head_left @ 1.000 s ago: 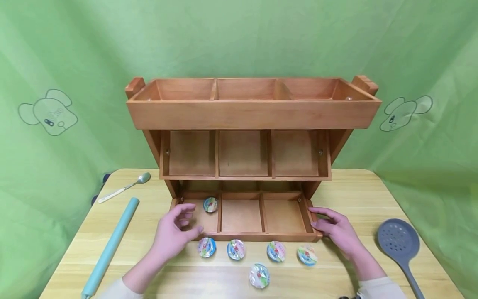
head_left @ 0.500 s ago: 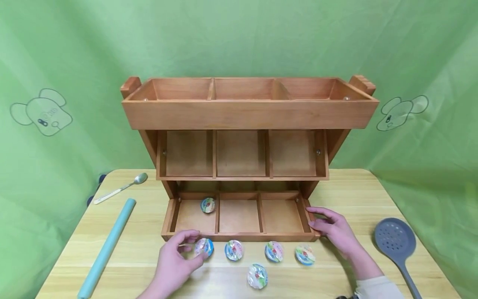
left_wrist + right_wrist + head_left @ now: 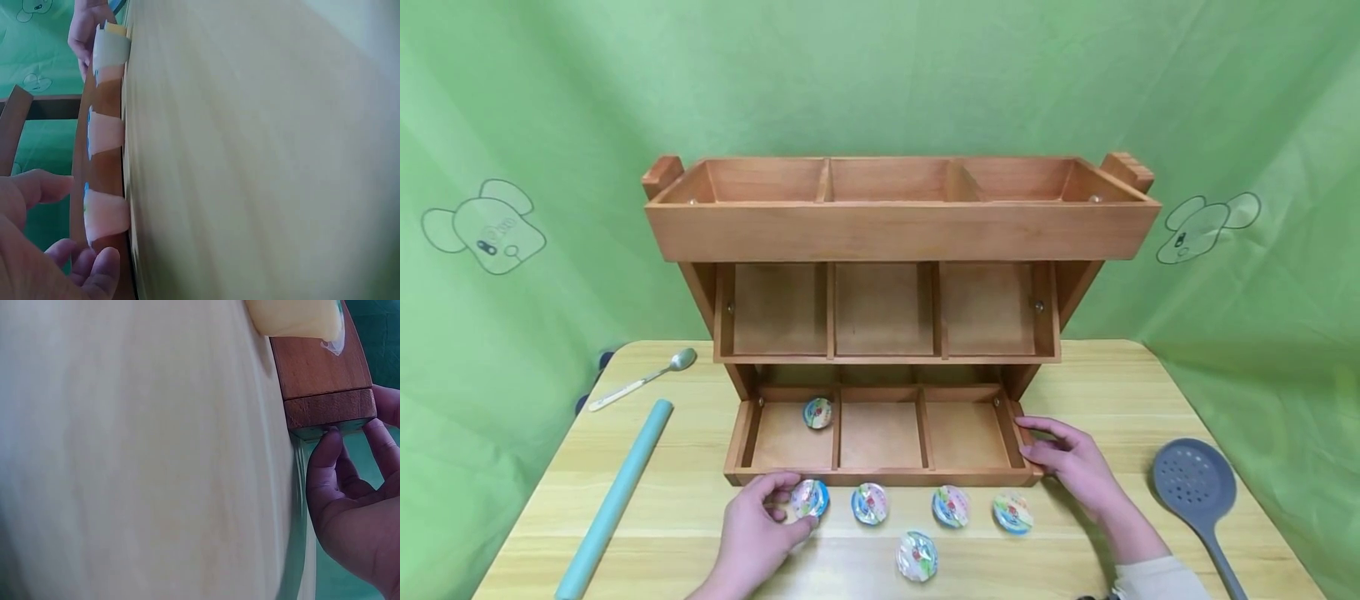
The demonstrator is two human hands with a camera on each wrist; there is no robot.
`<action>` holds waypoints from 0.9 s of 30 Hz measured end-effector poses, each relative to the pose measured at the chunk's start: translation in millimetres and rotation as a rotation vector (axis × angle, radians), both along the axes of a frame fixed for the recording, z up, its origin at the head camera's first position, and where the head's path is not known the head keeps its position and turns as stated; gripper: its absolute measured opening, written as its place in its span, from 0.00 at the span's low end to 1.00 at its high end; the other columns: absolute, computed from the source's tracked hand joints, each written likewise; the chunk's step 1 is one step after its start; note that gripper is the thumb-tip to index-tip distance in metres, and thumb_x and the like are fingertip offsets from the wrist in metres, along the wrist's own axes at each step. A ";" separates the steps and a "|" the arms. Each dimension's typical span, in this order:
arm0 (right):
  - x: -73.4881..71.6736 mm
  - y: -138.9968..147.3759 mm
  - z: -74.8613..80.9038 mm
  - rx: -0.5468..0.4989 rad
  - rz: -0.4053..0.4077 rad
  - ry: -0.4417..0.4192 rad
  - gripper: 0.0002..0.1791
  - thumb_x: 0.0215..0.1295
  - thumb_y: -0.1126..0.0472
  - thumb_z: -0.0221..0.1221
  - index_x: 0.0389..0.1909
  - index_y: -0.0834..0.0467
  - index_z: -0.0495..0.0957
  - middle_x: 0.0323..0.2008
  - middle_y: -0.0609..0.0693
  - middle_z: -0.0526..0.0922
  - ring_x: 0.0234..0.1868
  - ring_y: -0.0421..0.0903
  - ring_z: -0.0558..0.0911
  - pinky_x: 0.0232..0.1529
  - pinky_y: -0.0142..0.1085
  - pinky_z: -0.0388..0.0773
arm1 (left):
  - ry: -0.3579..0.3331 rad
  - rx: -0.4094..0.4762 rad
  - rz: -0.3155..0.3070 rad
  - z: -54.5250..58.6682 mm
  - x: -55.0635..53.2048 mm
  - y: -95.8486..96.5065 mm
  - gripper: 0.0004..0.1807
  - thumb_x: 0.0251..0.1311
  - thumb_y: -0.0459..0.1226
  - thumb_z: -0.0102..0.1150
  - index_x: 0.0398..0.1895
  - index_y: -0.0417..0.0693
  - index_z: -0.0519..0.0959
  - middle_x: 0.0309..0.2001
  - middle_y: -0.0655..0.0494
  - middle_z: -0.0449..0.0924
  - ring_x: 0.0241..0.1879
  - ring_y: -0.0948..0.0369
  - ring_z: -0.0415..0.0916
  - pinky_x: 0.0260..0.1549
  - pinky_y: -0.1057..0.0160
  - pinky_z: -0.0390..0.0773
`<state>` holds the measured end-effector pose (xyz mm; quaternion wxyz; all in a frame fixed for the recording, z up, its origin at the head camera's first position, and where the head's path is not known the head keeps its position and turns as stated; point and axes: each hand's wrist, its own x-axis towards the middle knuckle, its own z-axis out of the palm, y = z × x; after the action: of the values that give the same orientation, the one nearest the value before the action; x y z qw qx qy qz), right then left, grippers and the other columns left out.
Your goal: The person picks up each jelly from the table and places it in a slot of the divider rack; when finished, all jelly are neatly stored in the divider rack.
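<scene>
Head — cup [image 3: 809, 498] btwn L fingers [image 3: 779, 481]

The handle of the grey skimmer [image 3: 1199, 500] and the near end of the teal rod [image 3: 615, 500] are cut off below in the head view. The foil lids' [image 3: 869, 504] print is too small to be read. In the left wrist view, the left hand [image 3: 28, 259] is cropped.

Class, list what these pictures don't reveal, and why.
- Fine print on cup lids: too small, head view.
- Skimmer, handle's end: cut off by head view's bottom edge.
- Wooden rack, top compartment floors: hidden by front board, head view.
- Right hand: partly cropped by right wrist view's edge.
</scene>
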<state>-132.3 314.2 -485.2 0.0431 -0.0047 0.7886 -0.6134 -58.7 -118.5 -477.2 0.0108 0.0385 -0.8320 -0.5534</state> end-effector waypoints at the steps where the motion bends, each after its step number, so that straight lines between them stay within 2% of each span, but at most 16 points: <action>1: -0.2 0.3 -0.5 -0.001 0.002 0.001 0.27 0.63 0.67 0.66 0.62 0.67 0.73 0.25 0.50 0.76 0.24 0.41 0.75 0.23 0.34 0.74 | 0.002 -0.003 0.001 -0.6 0.4 0.6 0.29 0.34 0.29 0.82 0.46 0.41 0.82 0.40 0.52 0.78 0.33 0.55 0.74 0.32 0.65 0.78; 8: -0.4 0.1 -0.8 -0.001 0.000 0.000 0.27 0.63 0.67 0.66 0.63 0.66 0.74 0.25 0.51 0.77 0.24 0.41 0.75 0.22 0.34 0.74 | 0.021 0.007 0.027 -8.8 1.8 6.9 0.31 0.32 0.30 0.83 0.46 0.39 0.82 0.38 0.53 0.77 0.33 0.57 0.73 0.31 0.66 0.77; 15: -0.1 0.2 -1.0 0.000 -0.003 -0.002 0.27 0.62 0.67 0.66 0.62 0.66 0.74 0.25 0.51 0.77 0.24 0.41 0.75 0.23 0.34 0.74 | 0.033 -0.002 0.073 -18.0 1.7 11.2 0.28 0.33 0.31 0.83 0.43 0.41 0.83 0.35 0.56 0.77 0.30 0.59 0.73 0.30 0.67 0.76; 27: -0.7 0.3 -1.1 0.003 -0.009 -0.004 0.27 0.62 0.66 0.66 0.62 0.66 0.74 0.25 0.50 0.76 0.24 0.40 0.75 0.23 0.34 0.74 | 0.006 0.022 0.072 -18.7 0.9 10.1 0.28 0.36 0.31 0.82 0.45 0.39 0.82 0.32 0.54 0.80 0.29 0.58 0.75 0.28 0.67 0.79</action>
<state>-133.1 314.4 -486.3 0.0420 0.0003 0.7895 -0.6123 -57.9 -108.4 -495.9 0.0328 0.0669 -0.8240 -0.5617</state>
